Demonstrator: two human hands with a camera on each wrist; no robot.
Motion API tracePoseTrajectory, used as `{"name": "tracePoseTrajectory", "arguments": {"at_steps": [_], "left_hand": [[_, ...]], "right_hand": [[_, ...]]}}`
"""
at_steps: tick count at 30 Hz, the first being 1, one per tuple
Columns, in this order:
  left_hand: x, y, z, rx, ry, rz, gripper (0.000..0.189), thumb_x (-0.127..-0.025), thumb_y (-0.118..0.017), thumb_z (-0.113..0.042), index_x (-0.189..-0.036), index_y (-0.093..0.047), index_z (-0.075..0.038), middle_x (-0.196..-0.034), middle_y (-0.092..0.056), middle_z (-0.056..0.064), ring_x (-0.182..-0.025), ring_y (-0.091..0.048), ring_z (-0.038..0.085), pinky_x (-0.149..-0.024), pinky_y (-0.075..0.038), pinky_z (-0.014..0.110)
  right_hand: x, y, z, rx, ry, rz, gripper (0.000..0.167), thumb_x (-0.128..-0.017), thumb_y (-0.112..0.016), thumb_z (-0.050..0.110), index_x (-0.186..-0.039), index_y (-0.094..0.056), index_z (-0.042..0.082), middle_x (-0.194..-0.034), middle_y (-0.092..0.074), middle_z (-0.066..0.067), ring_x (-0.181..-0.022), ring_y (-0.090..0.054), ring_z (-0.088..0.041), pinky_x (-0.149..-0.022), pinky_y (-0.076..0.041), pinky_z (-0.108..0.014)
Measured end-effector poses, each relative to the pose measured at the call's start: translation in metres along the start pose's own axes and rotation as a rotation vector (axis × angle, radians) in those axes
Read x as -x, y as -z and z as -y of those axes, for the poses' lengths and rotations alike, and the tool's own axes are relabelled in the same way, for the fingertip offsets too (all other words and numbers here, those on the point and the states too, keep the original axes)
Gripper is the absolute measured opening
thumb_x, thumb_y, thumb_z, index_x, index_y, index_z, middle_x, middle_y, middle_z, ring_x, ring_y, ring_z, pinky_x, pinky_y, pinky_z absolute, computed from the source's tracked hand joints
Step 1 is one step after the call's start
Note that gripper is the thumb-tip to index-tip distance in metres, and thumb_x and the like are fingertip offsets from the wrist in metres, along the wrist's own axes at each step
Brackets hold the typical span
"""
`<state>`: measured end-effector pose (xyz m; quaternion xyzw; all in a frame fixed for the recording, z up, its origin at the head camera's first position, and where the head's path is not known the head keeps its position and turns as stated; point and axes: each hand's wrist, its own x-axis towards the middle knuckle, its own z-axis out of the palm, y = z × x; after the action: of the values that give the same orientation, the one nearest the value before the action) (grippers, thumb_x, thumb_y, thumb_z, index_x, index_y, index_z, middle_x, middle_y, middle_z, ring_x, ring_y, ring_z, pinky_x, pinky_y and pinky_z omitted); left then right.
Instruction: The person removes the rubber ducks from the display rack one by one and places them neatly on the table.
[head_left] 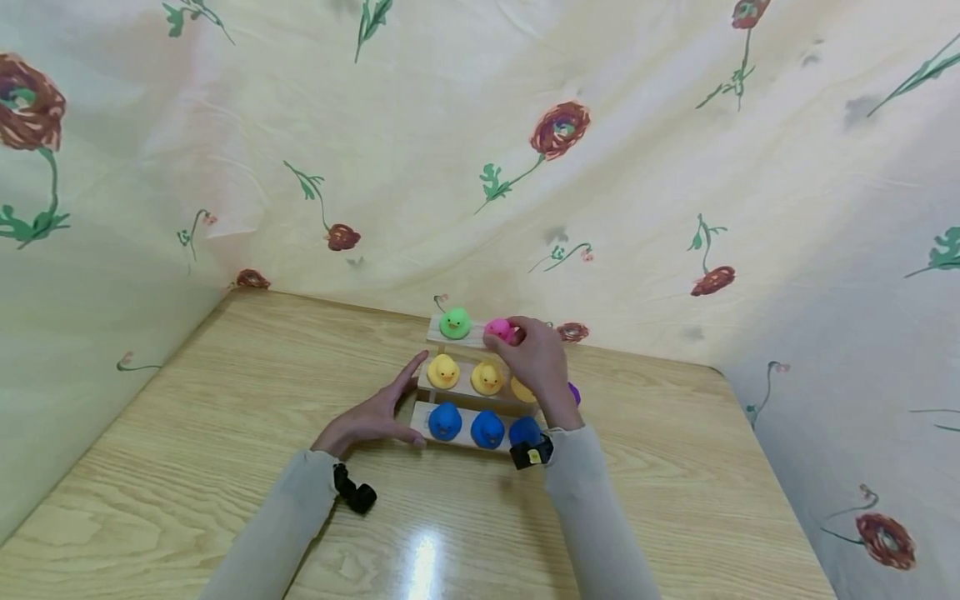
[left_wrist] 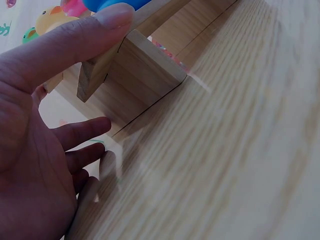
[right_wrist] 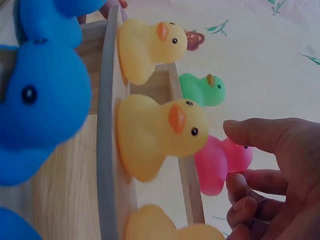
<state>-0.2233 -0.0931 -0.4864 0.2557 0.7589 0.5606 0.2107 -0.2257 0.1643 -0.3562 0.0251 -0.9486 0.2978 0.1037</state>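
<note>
My right hand (head_left: 537, 357) holds a pink rubber duck (right_wrist: 215, 162) by its head, between thumb and curled fingers, on the top step of a wooden three-step rack (head_left: 432, 372). A green duck (head_left: 454, 323) sits on that step's left end. My left hand (head_left: 377, 412) is spread at the rack's left side, its thumb over the end of the lowest step and the other fingers apart. Yellow ducks (head_left: 443, 372) line the middle step, blue ducks (head_left: 446, 422) the lowest one. My right hand and wrist partly cover the rack's right end.
A purple object (head_left: 574, 393) shows partly from behind my right wrist, by the rack's right end. The rack stands on a wood-grain table (head_left: 300, 367), close to a flowered cloth (head_left: 420, 167) that hangs behind and along both sides.
</note>
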Motion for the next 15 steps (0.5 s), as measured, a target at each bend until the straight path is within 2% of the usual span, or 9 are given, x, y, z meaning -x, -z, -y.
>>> {"name": "tracePoseTrajectory", "arguments": {"at_steps": [5,10,15], "left_hand": [[0.000,0.000,-0.001,-0.001,0.015,0.000,0.130,-0.072,-0.090,-0.020,-0.158,0.004,-0.047,-0.171,0.009,0.007,-0.157,-0.007,0.042,-0.125,-0.007,0.062],[0.001,0.001,-0.003,-0.004,0.002,0.007,0.131,-0.074,-0.090,-0.019,-0.159,0.006,-0.045,-0.171,0.010,0.011,-0.156,-0.006,0.045,-0.124,-0.008,0.065],[0.001,0.001,-0.003,-0.014,-0.006,0.004,0.130,-0.074,-0.089,-0.019,-0.159,0.007,-0.044,-0.171,0.009,0.012,-0.155,-0.007,0.047,-0.124,-0.009,0.065]], "right_hand": [[0.002,0.006,-0.007,-0.008,-0.018,0.000,0.050,-0.088,-0.076,0.038,-0.125,-0.068,0.005,-0.088,-0.067,-0.010,-0.075,-0.055,-0.022,-0.060,-0.039,-0.024],[0.004,0.014,-0.015,-0.038,-0.028,-0.008,0.049,-0.088,-0.076,0.037,-0.124,-0.069,0.004,-0.085,-0.066,-0.011,-0.071,-0.053,-0.022,-0.057,-0.039,-0.025],[0.006,0.020,-0.022,-0.016,-0.023,-0.012,0.049,-0.088,-0.076,0.038,-0.123,-0.070,0.004,-0.083,-0.066,-0.011,-0.071,-0.052,-0.021,-0.058,-0.038,-0.025]]}}
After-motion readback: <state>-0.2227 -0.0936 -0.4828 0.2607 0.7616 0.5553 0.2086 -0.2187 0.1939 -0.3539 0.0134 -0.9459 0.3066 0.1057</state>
